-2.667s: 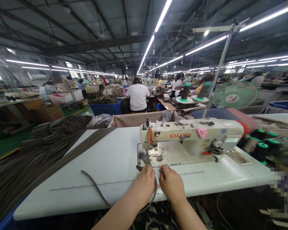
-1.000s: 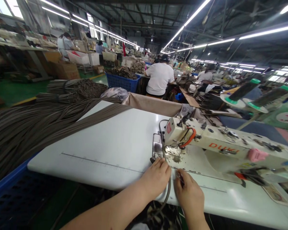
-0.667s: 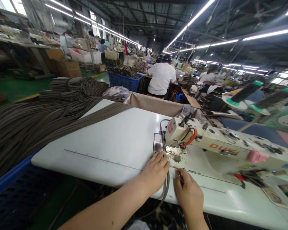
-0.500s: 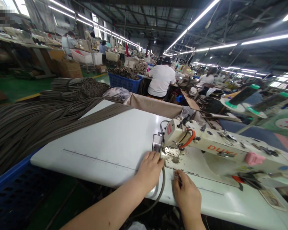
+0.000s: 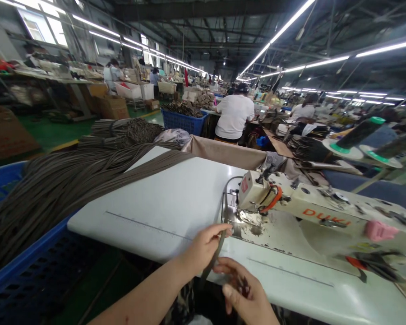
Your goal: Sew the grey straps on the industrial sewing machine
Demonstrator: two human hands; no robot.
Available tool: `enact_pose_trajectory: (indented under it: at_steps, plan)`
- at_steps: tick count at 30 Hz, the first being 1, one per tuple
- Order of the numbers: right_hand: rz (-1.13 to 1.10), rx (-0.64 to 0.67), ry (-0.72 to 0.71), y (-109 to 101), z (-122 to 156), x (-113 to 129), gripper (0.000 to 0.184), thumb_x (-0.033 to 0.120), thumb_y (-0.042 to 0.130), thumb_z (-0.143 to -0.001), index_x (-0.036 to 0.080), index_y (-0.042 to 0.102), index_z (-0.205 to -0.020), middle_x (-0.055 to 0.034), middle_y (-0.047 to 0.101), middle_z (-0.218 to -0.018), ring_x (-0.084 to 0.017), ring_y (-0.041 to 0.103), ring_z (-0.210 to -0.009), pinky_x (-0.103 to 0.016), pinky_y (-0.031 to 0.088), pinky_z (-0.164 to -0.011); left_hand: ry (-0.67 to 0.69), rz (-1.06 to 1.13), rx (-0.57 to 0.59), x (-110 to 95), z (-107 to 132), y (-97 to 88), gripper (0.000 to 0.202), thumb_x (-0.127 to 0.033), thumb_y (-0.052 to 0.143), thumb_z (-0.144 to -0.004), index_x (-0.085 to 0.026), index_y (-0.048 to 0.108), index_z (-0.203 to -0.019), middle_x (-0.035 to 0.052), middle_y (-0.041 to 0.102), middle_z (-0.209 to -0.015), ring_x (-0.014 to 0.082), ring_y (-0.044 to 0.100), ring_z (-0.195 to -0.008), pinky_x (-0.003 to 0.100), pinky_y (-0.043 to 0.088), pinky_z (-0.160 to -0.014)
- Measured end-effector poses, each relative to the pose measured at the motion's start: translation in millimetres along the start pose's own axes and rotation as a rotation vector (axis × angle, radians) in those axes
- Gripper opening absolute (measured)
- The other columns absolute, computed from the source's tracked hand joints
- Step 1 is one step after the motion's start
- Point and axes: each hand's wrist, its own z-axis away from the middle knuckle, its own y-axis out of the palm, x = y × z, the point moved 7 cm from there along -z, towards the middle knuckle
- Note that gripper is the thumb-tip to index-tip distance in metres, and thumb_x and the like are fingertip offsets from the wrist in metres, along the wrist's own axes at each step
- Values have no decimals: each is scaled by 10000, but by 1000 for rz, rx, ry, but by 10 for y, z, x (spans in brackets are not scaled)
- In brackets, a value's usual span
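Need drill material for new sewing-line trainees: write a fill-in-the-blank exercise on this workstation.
1. The left hand pinches a thin dark grey strap leading to the cream sewing machine, whose DUKI lettering is ____.
2. The big pile of grey straps spills over a ____ plastic crate.
3. The nearest co-worker, seated back to the camera, wears a ____ shirt.
Missing words: orange; blue; white.

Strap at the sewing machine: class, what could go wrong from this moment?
1. The left hand pinches the strap close to the needle area of the sewing machine; fingertips could get caught.
2. The right hand holds a small dark object, blurred, beside the strap; if sharp, it might nick strap or fingers.
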Motion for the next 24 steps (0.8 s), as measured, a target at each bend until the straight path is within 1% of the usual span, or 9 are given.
enact_pose_trajectory:
  at_steps: [2,4,7,9,12,17,20,22,24]
  plan:
    - [-39,121,52,262,83,-107,576,679,754,-786,199,690,-1098,10,628,-729,-81,471,-489,-220,410,-482,-71,291,4,-19,9,6,470,-187,570,-837,-171,668,-1296,111,703,-1234,259,641,-1178,415,476,-1070]
    - [-19,118,82,353,136,-199,554,679,737,-807,203,685,-1085,59,515,-630,-75,445,-472,-203,379,-468,-78,437,-13,-82,13,-20,460,-240,612,-831,-147,677,-1276,130,703,-1204,273,650,-1150,426,482,-1049]
    - [-7,-29,49,267,156,-264,696,677,721,-822,232,581,-1339,69,499,-681,-78,442,-461,-206,355,-446,-56,421,8,-150,43,-15,373,-353,671,-897,-137,696,-1201,136,710,-1127,261,671,-1074,421,500,-1004]
    - [5,-72,36,211,142,-311,747,686,711,-820,237,541,-1393,62,520,-699,-79,431,-449,-213,337,-436,-69,401,66,-132,85,55,333,-401,743,-881,-135,699,-1078,123,713,-1040,244,690,-994,406,525,-950]
    - [50,53,107,238,102,-492,616,763,629,-821,214,659,-1097,71,468,-575,-83,385,-396,-222,312,-423,-130,467,112,-39,141,138,386,-410,850,-797,-146,629,-973,101,696,-1000,234,713,-912,386,556,-873]
    - [367,185,211,194,147,-847,405,621,660,-809,223,668,-734,15,557,-576,-126,499,-515,-224,354,-495,-110,553,-68,-17,107,-111,418,-430,828,-831,-173,580,-1046,67,654,-1034,204,712,-893,373,564,-861]
    - [393,245,218,242,188,-887,305,519,731,-738,219,748,-793,6,607,-651,-136,513,-603,-230,385,-564,-125,544,-89,-43,84,-205,444,-448,821,-835,-185,560,-1079,58,645,-1050,178,704,-830,361,570,-819]
    - [273,298,201,331,198,-824,359,529,718,-756,210,770,-910,19,589,-665,-121,467,-596,-228,387,-576,-153,532,-73,-36,85,-187,482,-463,827,-824,-194,547,-1109,60,642,-1068,175,703,-801,360,573,-790]
    - [221,313,170,376,193,-739,379,553,681,-809,192,763,-890,28,549,-641,-108,426,-578,-217,371,-556,-171,532,-77,-13,92,-153,520,-489,828,-817,-202,538,-1140,62,636,-1076,191,713,-824,380,578,-807]
